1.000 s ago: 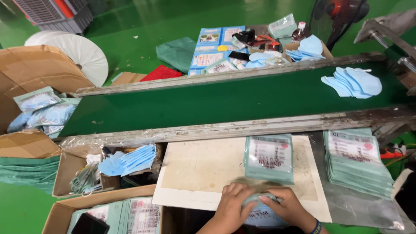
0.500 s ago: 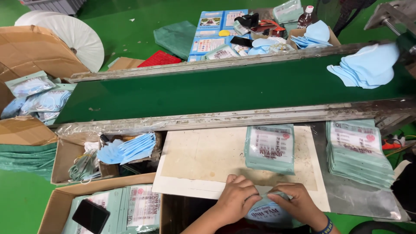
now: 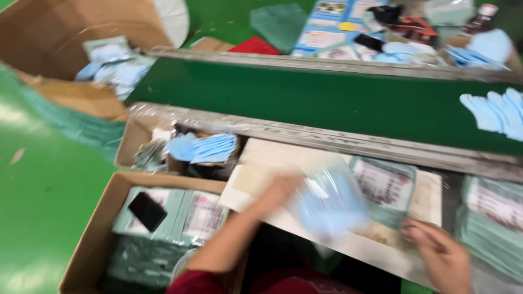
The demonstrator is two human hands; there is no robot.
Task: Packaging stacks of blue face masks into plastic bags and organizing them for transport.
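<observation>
1. Two hands work over the pale board that serves as my worktop (image 3: pixel 267 158), just in front of the green conveyor belt (image 3: pixel 305 103).
2. Left hand (image 3: pixel 278 190): blurred, raised over the left half of the worktop, at the left edge of a clear bag of pale blue masks (image 3: pixel 332 204). It seems to carry the bag, but I cannot tell how its fingers are set.
3. Right hand (image 3: pixel 441 256): at the near right corner of the worktop, fingers loosely curled and open, gripping nothing that I can see; it rests just beside the bag's right edge.
4. Bag of masks: over the middle of the worktop near its front edge, partly covering a stack of printed green packets (image 3: pixel 384 188) towards the back edge.
5. Handling, as I judge it: light, soft and limp, with a slick film skin that may slide; a pinch at an edge or corner of the film looks safer than a squeeze on the middle.
6. Second stack of packets (image 3: pixel 493 218): off the right edge of the worktop.
7. Cardboard box (image 3: pixel 103 228): left of the worktop, holding more packets and a dark phone-like slab (image 3: pixel 146 210).
8. Loose blue masks (image 3: pixel 204 148): in a smaller box at the back left corner; more blue masks on the belt (image 3: pixel 493 111) at far right.
</observation>
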